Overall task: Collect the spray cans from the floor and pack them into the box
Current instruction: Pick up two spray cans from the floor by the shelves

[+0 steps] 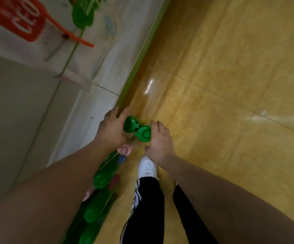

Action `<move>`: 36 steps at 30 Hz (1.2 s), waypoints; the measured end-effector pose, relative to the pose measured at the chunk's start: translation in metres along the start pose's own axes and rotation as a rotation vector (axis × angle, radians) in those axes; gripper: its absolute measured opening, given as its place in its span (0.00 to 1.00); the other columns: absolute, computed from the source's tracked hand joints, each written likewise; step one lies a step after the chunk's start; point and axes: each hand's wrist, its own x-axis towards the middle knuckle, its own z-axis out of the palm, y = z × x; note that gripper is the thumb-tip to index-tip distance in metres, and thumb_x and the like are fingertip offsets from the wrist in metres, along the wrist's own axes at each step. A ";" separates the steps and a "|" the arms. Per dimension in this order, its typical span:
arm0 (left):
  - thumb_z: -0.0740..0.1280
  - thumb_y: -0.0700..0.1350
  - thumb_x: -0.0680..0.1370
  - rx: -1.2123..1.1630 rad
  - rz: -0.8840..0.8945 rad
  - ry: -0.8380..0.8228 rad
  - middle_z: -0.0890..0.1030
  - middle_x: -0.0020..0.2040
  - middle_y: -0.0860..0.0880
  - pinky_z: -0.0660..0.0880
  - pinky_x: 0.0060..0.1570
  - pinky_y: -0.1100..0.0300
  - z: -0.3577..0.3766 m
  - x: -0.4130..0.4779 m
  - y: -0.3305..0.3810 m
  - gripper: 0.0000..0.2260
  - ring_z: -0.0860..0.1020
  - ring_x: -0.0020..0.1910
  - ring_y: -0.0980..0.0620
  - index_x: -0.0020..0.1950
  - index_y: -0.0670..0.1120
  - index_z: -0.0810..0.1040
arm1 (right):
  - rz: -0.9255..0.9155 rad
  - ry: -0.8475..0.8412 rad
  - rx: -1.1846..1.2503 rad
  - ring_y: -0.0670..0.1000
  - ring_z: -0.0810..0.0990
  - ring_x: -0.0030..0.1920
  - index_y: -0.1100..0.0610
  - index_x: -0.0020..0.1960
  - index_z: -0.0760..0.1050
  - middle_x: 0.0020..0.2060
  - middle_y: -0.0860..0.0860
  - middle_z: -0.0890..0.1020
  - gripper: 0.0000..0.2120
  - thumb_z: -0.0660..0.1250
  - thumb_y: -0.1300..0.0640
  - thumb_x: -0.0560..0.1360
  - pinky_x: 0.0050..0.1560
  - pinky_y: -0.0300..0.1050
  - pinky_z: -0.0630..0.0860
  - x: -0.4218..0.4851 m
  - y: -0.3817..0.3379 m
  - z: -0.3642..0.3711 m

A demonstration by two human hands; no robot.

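Two spray cans with green caps stand side by side near the foot of the wall. My left hand (pixel 112 130) grips the left can (pixel 130 124), with the thumb curled round toward me. My right hand (pixel 160 143) grips the right can (pixel 144 133) from the right side. The can bodies are mostly hidden under the caps and my hands. More green-capped spray cans (pixel 101 180) lie in a row along the wall below my left forearm. No box is in view.
A white wall with a green skirting strip (pixel 139 55) runs along the left. A red and white poster (pixel 18 16) hangs on it. The yellow tiled floor (pixel 221 85) spreads to the right. My white shoe (pixel 147 167) and dark trouser legs stand just behind the cans.
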 end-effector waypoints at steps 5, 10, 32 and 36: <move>0.77 0.39 0.68 -0.064 0.102 -0.062 0.58 0.80 0.43 0.64 0.72 0.47 0.017 0.022 0.004 0.45 0.60 0.76 0.40 0.81 0.50 0.59 | -0.075 0.017 0.050 0.59 0.66 0.71 0.56 0.74 0.61 0.71 0.55 0.68 0.40 0.77 0.56 0.68 0.68 0.57 0.70 0.024 0.008 0.020; 0.74 0.37 0.70 -0.094 0.146 -0.036 0.68 0.73 0.44 0.72 0.66 0.48 0.044 0.037 0.002 0.36 0.70 0.68 0.42 0.76 0.49 0.68 | -0.096 0.047 0.195 0.57 0.67 0.71 0.56 0.73 0.63 0.68 0.55 0.72 0.40 0.79 0.58 0.67 0.66 0.56 0.72 0.032 0.023 0.033; 0.74 0.37 0.69 -0.086 0.128 0.086 0.72 0.63 0.43 0.72 0.52 0.55 -0.035 -0.018 0.077 0.28 0.74 0.59 0.43 0.68 0.46 0.73 | 0.068 0.244 0.326 0.58 0.78 0.59 0.56 0.71 0.68 0.59 0.56 0.80 0.37 0.79 0.55 0.65 0.54 0.44 0.71 -0.038 0.038 -0.095; 0.74 0.39 0.70 -0.100 0.156 0.094 0.71 0.63 0.44 0.72 0.51 0.55 -0.105 -0.053 0.122 0.29 0.74 0.59 0.42 0.70 0.49 0.72 | 0.074 0.335 0.279 0.59 0.79 0.54 0.54 0.69 0.66 0.54 0.55 0.81 0.38 0.79 0.52 0.63 0.50 0.46 0.73 -0.078 0.022 -0.191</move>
